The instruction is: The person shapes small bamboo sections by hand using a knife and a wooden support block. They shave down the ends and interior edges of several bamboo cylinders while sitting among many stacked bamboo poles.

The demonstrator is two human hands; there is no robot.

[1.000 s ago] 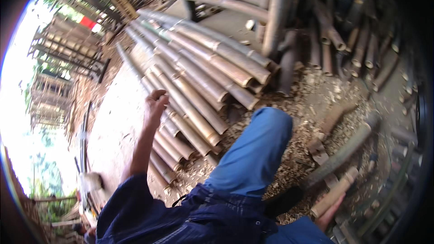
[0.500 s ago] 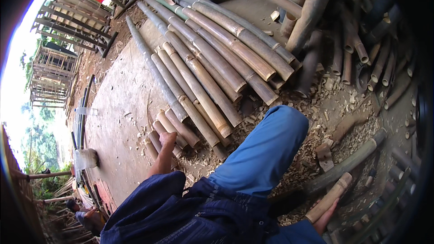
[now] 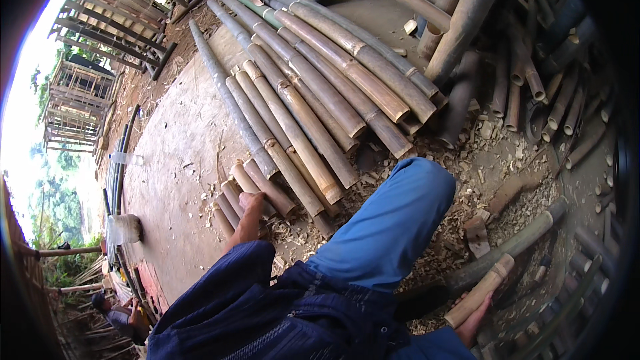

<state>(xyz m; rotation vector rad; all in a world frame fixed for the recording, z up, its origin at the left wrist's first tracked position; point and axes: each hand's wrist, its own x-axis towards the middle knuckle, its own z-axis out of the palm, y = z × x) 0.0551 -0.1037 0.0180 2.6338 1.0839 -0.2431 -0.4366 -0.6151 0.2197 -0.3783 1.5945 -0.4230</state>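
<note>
To the left, my left hand (image 3: 251, 202) rests with curled fingers on a short bamboo piece (image 3: 267, 211) in a row of several such cut lengths. Its fingertips are partly hidden. At the lower right, my right hand (image 3: 476, 317) grips another short bamboo piece (image 3: 479, 293) from its outer side, above my bent leg. That piece is tilted, its pale cut end pointing up and right. Beside it slants a thicker bamboo pole (image 3: 510, 250). Beyond my knee (image 3: 420, 180), long bamboo poles (image 3: 320, 87) lie side by side on the ground.
Wood chips (image 3: 493, 153) litter the ground around my leg. More bamboo tubes (image 3: 527, 87) are piled at the right. A bamboo frame (image 3: 453, 20) stands at the upper right. A translucent container (image 3: 125, 229) sits at the left; a person (image 3: 123, 313) is at the lower left.
My right hand and its bamboo piece have shifted slightly left and show a little more. My left hand stays on the short pieces. The whole view has tilted slightly.
</note>
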